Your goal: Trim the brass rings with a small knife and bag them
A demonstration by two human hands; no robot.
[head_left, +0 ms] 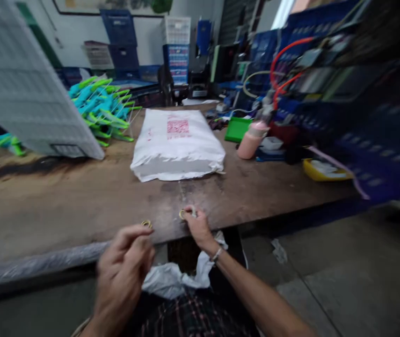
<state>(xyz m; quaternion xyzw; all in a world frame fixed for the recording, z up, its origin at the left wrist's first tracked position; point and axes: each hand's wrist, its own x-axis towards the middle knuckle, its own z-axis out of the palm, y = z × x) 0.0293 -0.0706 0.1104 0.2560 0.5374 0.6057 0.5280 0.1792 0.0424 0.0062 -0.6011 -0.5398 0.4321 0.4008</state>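
Blurred and curled, my left hand [126, 267] is above the table's front edge, its fingers closed and the thumb hidden. Right at its index fingertip are small yellow rings [146, 224]; I cannot tell whether the fingers grip them or only reach them. My right hand [199, 228] is closed in a pinch just over the tabletop, with another small yellow ring [182, 215] at its fingertips. A pale, whitish bit [193, 212] shows by the same fingers, too small to name. Beyond both hands a white plastic sack [178, 145] with a red printed square lies flat.
On the brown table [62, 201], a grey plastic crate [34, 89] stands at left beside piled blue-green hangers [103, 107]. At right are a pink bottle [252, 140], a green tray [237, 129] and a yellow dish [326, 171]. White plastic [171, 279] hangs below the front edge.
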